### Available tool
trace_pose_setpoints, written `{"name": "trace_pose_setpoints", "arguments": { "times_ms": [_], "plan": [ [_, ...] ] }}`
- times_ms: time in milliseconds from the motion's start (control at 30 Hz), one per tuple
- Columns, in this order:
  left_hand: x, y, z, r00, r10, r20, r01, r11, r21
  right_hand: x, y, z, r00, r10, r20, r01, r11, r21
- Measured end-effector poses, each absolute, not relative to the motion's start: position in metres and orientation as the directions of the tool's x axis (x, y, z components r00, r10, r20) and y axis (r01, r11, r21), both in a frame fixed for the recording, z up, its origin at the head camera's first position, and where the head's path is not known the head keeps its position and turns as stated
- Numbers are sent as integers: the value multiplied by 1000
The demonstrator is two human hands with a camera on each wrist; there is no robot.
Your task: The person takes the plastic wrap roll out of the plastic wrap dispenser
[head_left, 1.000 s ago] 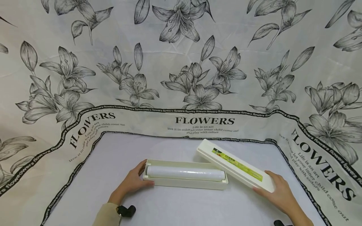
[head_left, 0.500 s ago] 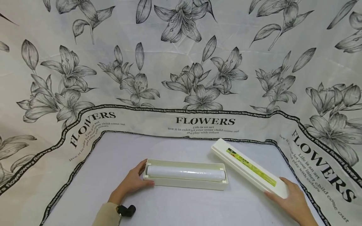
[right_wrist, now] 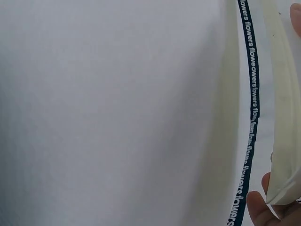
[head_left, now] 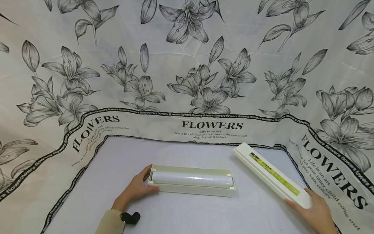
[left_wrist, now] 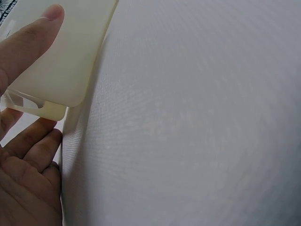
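Cream box (head_left: 191, 190), lid (head_left: 272, 176) and white roll (head_left: 190, 179), one each

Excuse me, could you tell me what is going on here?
A person has an open pale box with a white roll lying inside it. The left hand holds one end of the box. The right hand grips the near end of a long pale lid with a yellow-green label, which is apart from the box, to its right.
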State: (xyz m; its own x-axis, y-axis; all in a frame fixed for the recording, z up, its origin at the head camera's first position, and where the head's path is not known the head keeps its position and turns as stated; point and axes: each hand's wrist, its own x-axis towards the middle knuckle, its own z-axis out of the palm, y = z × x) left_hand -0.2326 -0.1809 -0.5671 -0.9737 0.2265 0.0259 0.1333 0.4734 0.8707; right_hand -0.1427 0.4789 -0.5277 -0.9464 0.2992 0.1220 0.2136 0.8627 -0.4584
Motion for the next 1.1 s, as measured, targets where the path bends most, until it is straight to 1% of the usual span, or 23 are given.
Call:
{"name": "trace_pose_setpoints", "arguments": {
  "times_ms": [233,467,633,933,1100],
  "plan": [
    [-233,-181,-568,-974,225,30,137,476,869,-143,487,-529,-933,347,90,269,844,-464],
    [-233,-181,-568,-975,220,28,133,481,867,-147,494,-533,-919,394,10,340,806,-485],
    [-232,-181,-568,-975,219,30,136,484,864,-147,496,-534,-914,406,10,347,794,-498],
    [-232,-181,-568,-974,223,29,137,486,863,-151,497,-537,-896,443,-12,395,786,-476],
    [-233,-181,-570,-975,221,27,135,492,860,-153,494,-536,-877,477,-66,450,764,-463]
  ]
}}
